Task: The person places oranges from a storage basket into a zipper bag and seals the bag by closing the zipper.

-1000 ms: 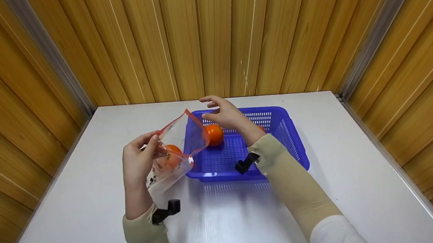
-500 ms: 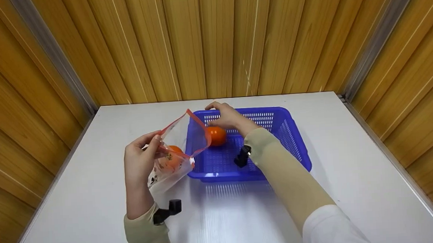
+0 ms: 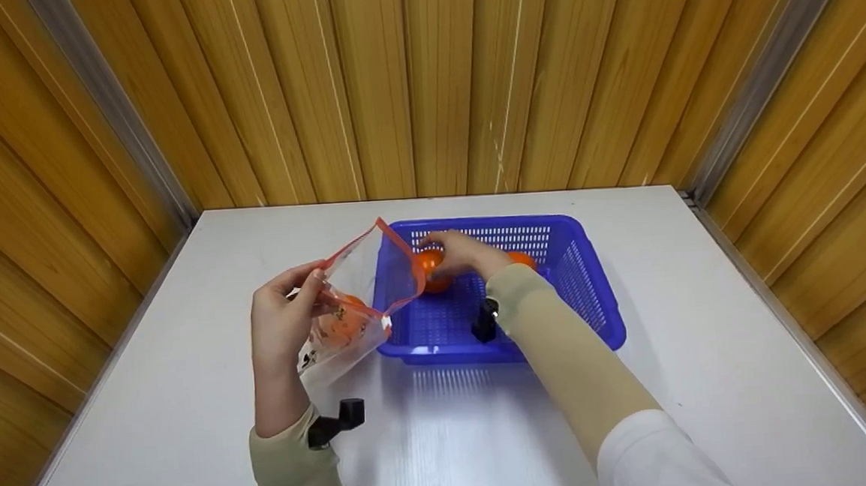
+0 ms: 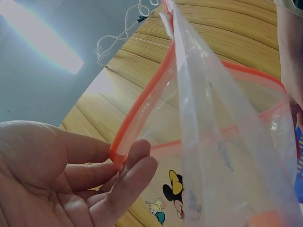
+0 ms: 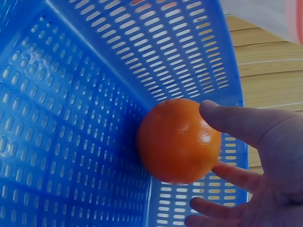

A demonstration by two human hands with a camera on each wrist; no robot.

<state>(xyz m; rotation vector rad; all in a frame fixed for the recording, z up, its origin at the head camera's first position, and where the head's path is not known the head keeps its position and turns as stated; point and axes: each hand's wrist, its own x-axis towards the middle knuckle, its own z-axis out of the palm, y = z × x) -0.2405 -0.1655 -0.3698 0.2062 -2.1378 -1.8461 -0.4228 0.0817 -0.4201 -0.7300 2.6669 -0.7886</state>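
Note:
My left hand [image 3: 281,320] pinches the red-edged mouth of a clear zip bag [image 3: 346,357], which hangs open with an orange fruit [image 3: 346,320] inside; cartoon figures are printed on it. In the left wrist view, thumb and fingers of that hand [image 4: 80,175] hold the red rim [image 4: 137,106]. Inside the blue basket [image 3: 447,349], my right hand [image 3: 464,256] is at an orange [image 3: 430,262] by the left wall. The right wrist view shows the thumb of this hand [image 5: 265,165] at the upper side of the orange [image 5: 179,141], the fingers curving round beneath.
Another orange [image 3: 522,258] lies toward the back right of the basket, partly behind the right forearm. The basket stands on a white table [image 3: 445,437], with wood-patterned panels [image 3: 423,86] behind and at both sides. The bag's mouth overlaps the basket's left edge.
My right hand has come down from above the basket's back edge onto the left orange. The left hand and bag have hardly moved.

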